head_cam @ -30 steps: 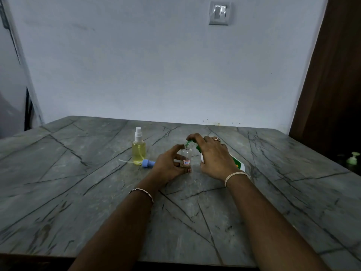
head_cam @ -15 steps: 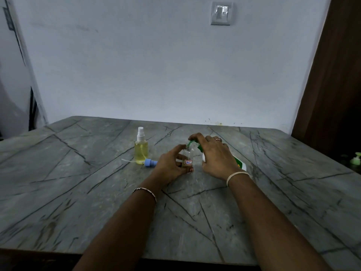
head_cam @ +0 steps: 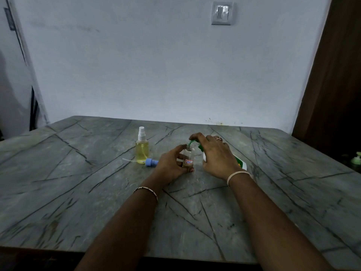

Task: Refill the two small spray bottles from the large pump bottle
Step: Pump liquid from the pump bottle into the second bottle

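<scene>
A small clear spray bottle [head_cam: 188,157] with a red-edged label stands uncapped near the middle of the grey table [head_cam: 78,192]. My left hand [head_cam: 172,165] grips it from the left. My right hand [head_cam: 216,157] covers the large pump bottle [head_cam: 241,163], which is white and green and mostly hidden; its green spout [head_cam: 192,142] reaches over the small bottle's open neck. A second small spray bottle [head_cam: 142,147], full of yellow liquid with a white sprayer top, stands to the left. A blue sprayer cap [head_cam: 151,162] with its thin tube lies beside it.
A white wall with a light switch [head_cam: 222,13] rises behind the table. A dark wooden door [head_cam: 336,85] stands at the right, with a small green pump top [head_cam: 357,157] low beside it.
Both hands and the bottles hold nearly the same pose. The view has shifted slightly.
</scene>
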`<state>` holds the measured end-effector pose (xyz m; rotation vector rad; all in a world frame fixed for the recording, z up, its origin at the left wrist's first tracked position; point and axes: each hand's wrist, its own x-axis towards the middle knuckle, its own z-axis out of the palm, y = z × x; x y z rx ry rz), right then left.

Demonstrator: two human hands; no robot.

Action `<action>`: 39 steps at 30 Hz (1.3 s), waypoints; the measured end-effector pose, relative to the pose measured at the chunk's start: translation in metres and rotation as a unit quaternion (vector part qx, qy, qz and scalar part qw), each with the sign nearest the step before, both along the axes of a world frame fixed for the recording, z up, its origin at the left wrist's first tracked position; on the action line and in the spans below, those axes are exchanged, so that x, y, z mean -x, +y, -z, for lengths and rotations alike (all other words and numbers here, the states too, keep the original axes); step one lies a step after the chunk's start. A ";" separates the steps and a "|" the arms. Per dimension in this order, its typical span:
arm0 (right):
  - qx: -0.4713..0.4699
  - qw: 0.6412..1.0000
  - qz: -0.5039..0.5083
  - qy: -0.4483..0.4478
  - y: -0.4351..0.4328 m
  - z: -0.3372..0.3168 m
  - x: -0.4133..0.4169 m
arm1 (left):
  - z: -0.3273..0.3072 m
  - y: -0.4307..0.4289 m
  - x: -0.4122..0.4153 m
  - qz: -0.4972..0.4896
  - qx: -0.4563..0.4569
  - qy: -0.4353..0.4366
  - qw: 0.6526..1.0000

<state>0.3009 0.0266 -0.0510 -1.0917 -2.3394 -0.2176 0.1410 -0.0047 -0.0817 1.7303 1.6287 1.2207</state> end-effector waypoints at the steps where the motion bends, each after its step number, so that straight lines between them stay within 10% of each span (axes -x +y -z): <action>1: -0.003 1.000 0.002 -0.006 0.000 0.000 -0.001 | 0.001 0.000 0.000 0.000 0.002 -0.002 1.000; 39: -0.008 1.000 0.007 -0.008 -0.001 -0.001 -0.001 | 0.001 0.000 0.006 0.023 -0.014 -0.026 0.999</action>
